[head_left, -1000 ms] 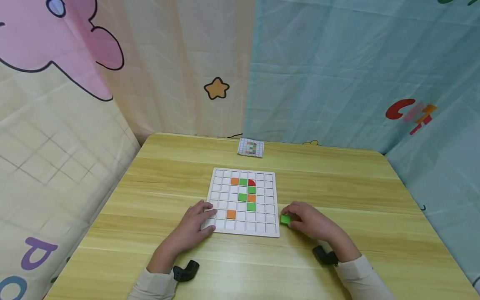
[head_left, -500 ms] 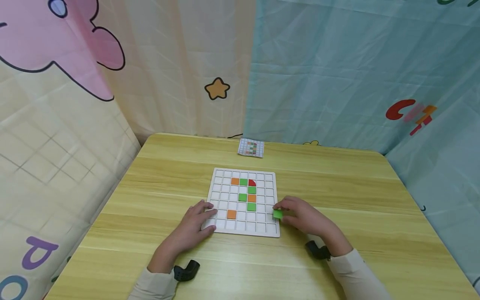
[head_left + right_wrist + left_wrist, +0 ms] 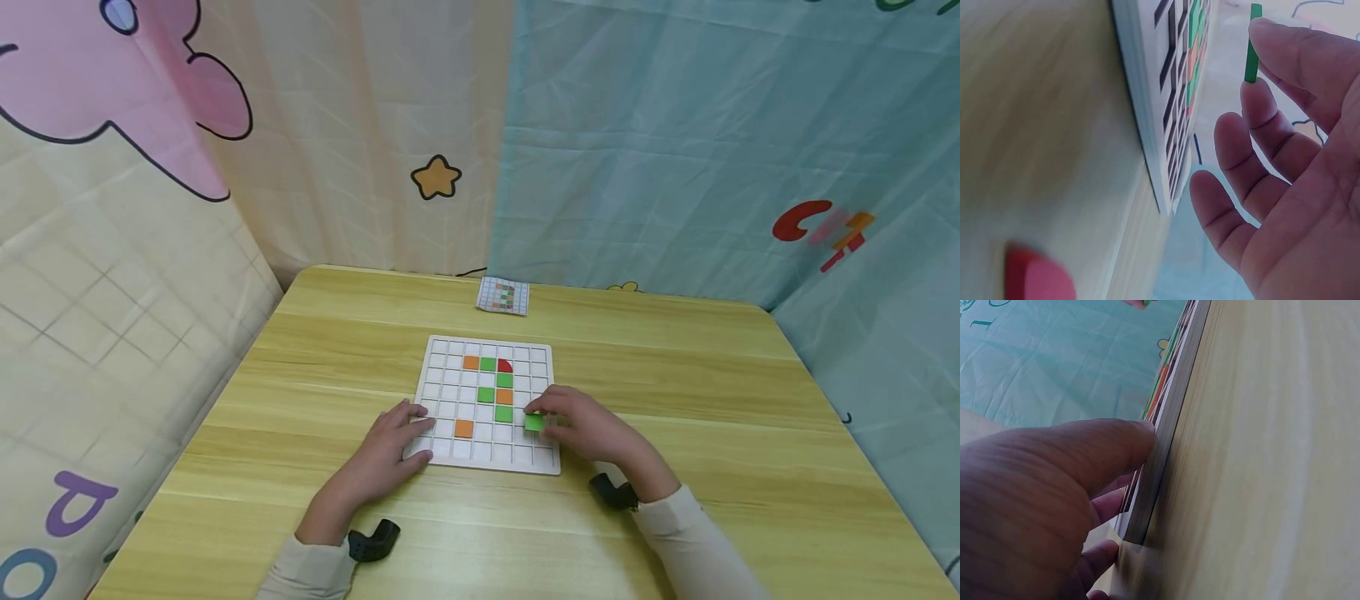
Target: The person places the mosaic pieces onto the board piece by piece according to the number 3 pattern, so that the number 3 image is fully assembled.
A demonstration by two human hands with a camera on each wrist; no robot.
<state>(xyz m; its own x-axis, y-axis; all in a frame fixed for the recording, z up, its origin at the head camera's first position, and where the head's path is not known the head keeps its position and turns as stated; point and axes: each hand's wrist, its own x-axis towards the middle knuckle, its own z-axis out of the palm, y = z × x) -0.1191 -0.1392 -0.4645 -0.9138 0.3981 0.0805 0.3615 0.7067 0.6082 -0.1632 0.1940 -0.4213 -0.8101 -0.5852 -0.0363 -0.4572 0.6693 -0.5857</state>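
A white grid board (image 3: 441, 406) lies on the table. Set in its cells are several green and orange square tiles and one red quarter-round tile (image 3: 505, 366). My right hand (image 3: 596, 427) pinches a thin green square tile (image 3: 534, 422) between thumb and index finger, over the right part of the board. In the right wrist view this green tile (image 3: 1252, 44) shows edge-on, the other fingers spread loosely. My left hand (image 3: 386, 450) rests at the board's lower left corner, fingers relaxed; in the left wrist view the thumb (image 3: 1110, 447) touches the board's edge (image 3: 1163, 437).
Behind the board, a small card (image 3: 502, 297) with a printed colored grid lies near the table's (image 3: 360, 308) back edge. A red piece (image 3: 1041, 278) sits on the table in the right wrist view. Patterned curtains (image 3: 637, 150) hang behind and at both sides.
My right hand has carried the green tile from the table beside the board leftward and slightly away from me, over the board's right columns. The left hand has stayed in place.
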